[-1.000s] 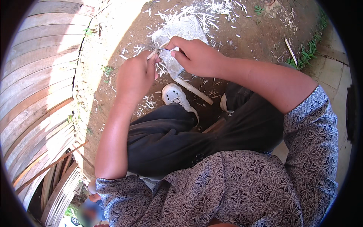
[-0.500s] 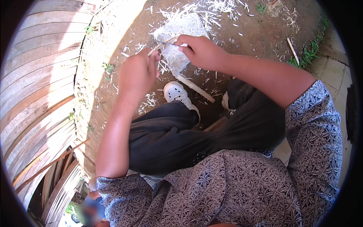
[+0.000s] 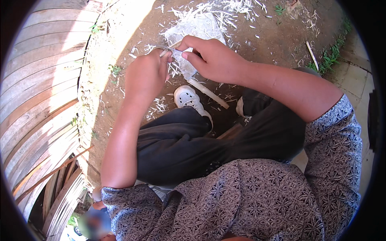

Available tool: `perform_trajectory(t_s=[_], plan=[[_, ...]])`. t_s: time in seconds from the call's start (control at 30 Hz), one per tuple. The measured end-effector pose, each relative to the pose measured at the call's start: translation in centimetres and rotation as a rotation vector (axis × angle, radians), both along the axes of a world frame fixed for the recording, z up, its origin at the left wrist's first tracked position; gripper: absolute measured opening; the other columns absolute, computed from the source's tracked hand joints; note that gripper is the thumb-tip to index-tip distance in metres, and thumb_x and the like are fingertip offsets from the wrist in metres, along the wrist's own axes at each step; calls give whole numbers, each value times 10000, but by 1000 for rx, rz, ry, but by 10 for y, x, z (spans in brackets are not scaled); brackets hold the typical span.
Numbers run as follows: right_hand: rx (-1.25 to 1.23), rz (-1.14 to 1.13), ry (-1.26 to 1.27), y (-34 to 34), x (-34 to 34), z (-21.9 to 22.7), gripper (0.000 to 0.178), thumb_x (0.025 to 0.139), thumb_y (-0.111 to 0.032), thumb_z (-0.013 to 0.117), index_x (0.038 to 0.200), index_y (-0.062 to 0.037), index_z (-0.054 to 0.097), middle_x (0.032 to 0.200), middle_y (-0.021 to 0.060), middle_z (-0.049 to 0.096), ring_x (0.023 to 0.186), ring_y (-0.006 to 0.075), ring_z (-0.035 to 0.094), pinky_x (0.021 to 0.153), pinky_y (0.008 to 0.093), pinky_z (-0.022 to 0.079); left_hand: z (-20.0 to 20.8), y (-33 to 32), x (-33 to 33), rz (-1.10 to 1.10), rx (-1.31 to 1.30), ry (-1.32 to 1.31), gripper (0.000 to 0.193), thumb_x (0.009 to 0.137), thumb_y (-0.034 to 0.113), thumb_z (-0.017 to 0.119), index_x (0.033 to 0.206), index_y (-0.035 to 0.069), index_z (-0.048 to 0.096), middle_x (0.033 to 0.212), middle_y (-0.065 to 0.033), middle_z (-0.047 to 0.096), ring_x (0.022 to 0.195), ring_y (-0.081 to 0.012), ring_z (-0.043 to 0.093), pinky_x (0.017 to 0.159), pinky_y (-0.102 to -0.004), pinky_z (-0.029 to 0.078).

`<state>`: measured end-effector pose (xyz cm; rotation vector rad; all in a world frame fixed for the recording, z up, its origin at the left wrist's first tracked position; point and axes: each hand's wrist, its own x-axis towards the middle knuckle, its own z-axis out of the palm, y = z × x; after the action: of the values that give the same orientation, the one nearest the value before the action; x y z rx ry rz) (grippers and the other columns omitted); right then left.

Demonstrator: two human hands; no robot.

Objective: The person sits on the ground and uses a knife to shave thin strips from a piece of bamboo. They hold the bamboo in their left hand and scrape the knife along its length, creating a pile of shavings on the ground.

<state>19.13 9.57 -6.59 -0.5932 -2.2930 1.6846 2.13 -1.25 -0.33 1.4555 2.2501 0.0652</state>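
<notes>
Thin pale stick (image 3: 162,53): between the two hands, pinched by the left hand (image 3: 144,76), thumb and fingers clamped on it; slim grey blade (image 3: 176,50) lies across it, thumb and forefinger of the right hand (image 3: 211,58) clamped on its near end; exact edge contact too small to confirm from where I stand. In my judgement, sound paring calls for a low blade angle, light even strokes, left fingertips clear of the edge. Beyond both hands, a pale slab (image 3: 179,33), shavings (image 3: 212,9) strewn past it; nearer the body than the right hand, a wooden strip (image 3: 208,94) beside a white shoe (image 3: 185,96), likely crowding any lowered stroke; well left of the left hand, planks (image 3: 44,84).
</notes>
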Motion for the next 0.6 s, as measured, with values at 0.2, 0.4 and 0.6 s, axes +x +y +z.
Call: perform_trajectory(t_s=[0.2,0.4,0.6], plan=[[-1,-12,-13,0,2,-7,167,1032,-147,564,1170,-74,623,738,188,640,681,364,640,657,460,482,-3,-1,1,-20,22,15,335,1081,295,512,958,78,736,593,-63,672,607,-274,694,627,-401,534],[168,-3,-16,10,1,-37,170,1030,-129,586,1187,-77,628,764,195,646,703,368,654,648,451,487,-3,2,-1,17,23,19,346,1071,314,529,888,115,745,600,-66,672,639,-317,700,647,-441,549],[205,36,-164,20,2,-38,150,1035,-180,568,1152,-106,628,785,182,675,745,388,677,673,477,504,-1,1,-3,40,22,6,358,1076,319,521,889,108,741,587,-52,669,619,-286,699,643,-424,547]])
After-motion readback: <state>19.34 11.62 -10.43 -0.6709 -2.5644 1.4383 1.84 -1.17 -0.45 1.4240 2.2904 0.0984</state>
